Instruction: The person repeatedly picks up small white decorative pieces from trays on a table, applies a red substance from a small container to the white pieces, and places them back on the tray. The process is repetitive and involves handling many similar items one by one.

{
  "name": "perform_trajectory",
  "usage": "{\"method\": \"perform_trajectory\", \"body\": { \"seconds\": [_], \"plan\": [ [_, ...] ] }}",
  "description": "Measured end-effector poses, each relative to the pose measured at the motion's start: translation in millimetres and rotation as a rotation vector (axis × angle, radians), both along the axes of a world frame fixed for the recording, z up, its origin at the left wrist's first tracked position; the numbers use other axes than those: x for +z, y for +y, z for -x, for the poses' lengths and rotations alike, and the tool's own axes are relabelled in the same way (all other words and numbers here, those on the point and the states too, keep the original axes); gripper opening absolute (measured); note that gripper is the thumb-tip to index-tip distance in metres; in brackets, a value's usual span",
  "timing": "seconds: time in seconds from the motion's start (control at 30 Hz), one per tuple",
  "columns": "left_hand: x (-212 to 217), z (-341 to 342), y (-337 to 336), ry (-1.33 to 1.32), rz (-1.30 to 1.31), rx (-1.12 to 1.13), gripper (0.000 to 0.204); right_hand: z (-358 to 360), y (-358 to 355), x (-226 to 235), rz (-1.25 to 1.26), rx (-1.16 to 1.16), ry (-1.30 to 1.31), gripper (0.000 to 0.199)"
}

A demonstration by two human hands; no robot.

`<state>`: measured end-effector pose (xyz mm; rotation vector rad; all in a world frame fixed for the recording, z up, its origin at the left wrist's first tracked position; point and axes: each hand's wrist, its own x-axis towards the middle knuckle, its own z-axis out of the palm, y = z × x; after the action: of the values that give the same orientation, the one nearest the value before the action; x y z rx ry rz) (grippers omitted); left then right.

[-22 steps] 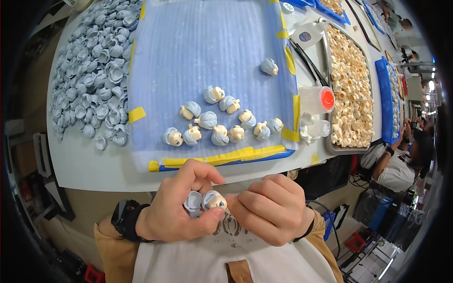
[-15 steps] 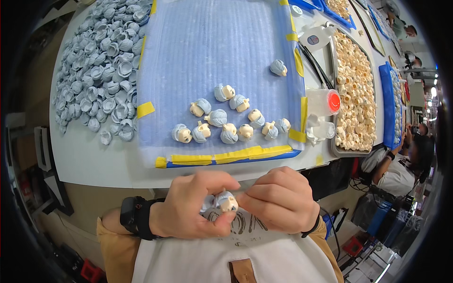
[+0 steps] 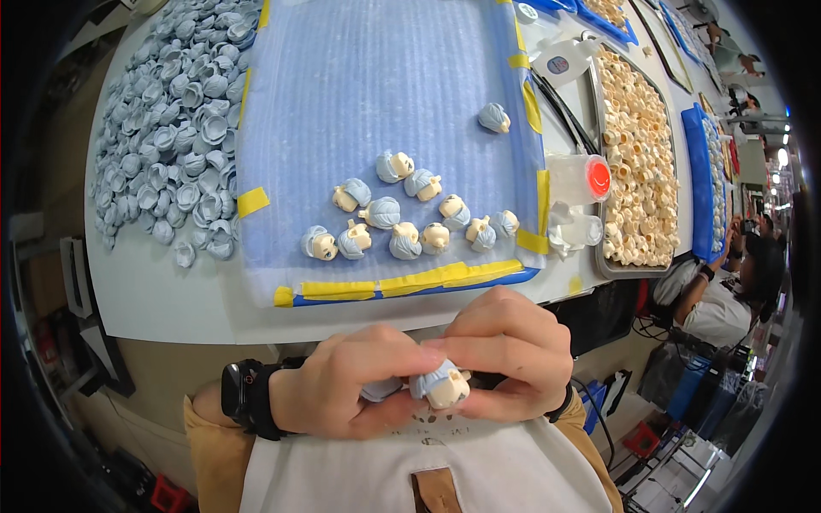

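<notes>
Above my lap, both hands pinch a small doll head (image 3: 445, 386) with light-blue hair and a cream face. My left hand (image 3: 329, 385) grips its hair side, thumb below and fingers above. On the other side, my right hand (image 3: 517, 350) has its thumb and fingertips pressed against the head. Another light-blue piece (image 3: 380, 390), probably a hair shell, shows partly inside my left palm; my fingers cover the rest. Beyond my hands, several similar doll heads (image 3: 382, 213) lie at the near end of a padded blue tray (image 3: 342, 94).
A heap of light-blue hair shells (image 3: 180, 137) covers the table's left side. To the right are a metal tray (image 3: 637, 272) of cream parts, a squeeze bottle (image 3: 564, 61), a red-lidded jar (image 3: 575, 179) and dark tweezers (image 3: 564, 111). A person (image 3: 718, 291) sits farther right.
The doll head has moved right and turned between my hands. My right hand's thumb and fingers have come round onto it, and my left fingers have closed in. The view has shifted slightly.
</notes>
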<state>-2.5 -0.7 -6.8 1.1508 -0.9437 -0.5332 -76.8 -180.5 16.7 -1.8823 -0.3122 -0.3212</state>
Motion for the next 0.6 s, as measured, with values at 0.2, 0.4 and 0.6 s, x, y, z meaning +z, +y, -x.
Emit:
{"method": "perform_trajectory", "body": {
  "seconds": [0.2,0.4,0.6],
  "plan": [
    [10,-7,-1,-0.057,-0.102,0.019,0.045,-3,-3,0,-0.14,0.063,0.118,0.036],
    [13,-7,-2,-0.304,-0.133,0.015,0.044,0,-7,-8,-0.499,0.275,0.363,0.031],
    [14,-12,-4,-0.423,-0.252,0.084,0.048,0,-13,-3,-0.302,0.185,0.34,0.026]
  ]
}}
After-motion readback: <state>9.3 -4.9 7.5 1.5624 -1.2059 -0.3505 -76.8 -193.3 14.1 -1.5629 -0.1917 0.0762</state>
